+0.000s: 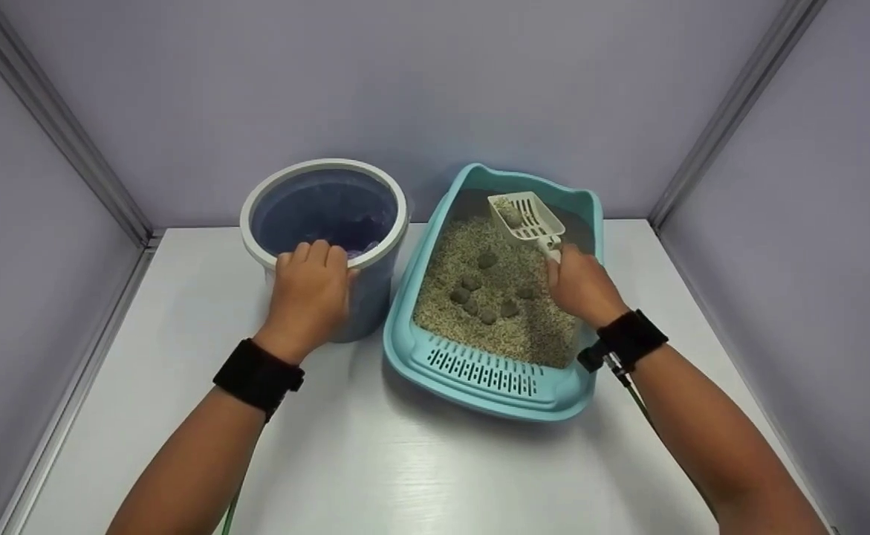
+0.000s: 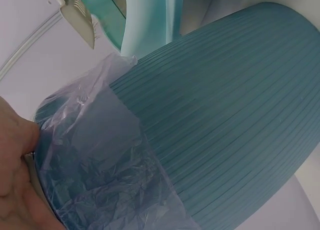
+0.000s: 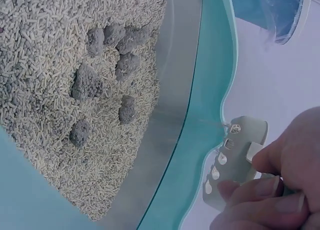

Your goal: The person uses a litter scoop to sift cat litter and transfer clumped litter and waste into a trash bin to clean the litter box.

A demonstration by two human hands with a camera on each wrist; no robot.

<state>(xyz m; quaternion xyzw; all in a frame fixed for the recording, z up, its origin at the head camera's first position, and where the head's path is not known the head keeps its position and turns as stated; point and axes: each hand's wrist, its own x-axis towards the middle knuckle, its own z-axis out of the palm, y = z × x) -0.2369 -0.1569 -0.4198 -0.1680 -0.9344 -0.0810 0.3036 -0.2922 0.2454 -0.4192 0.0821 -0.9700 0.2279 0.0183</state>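
Note:
My left hand (image 1: 310, 293) grips the near rim of a blue trash bin (image 1: 372, 301) with a white rim; its fingers hook over the top edge. A thin, translucent purple bag (image 2: 125, 155) lines the bin and folds down over its outside in the left wrist view. My right hand (image 1: 585, 286) holds a cream slotted litter scoop (image 1: 542, 223) by its handle, above the far part of a turquoise litter box (image 1: 402, 338). In the scoop lie a grey clump (image 1: 510, 215) and some loose pellets. Several dark clumps (image 1: 470, 283) sit on the pellet litter (image 1: 442, 245) below.
The bin and litter box stand side by side on a white table (image 1: 420, 475), close to the back wall (image 1: 435, 82). Panels rise at both sides. A slotted ledge (image 1: 479, 371) forms the box's near end. Cables trail from the bands on both wrists.

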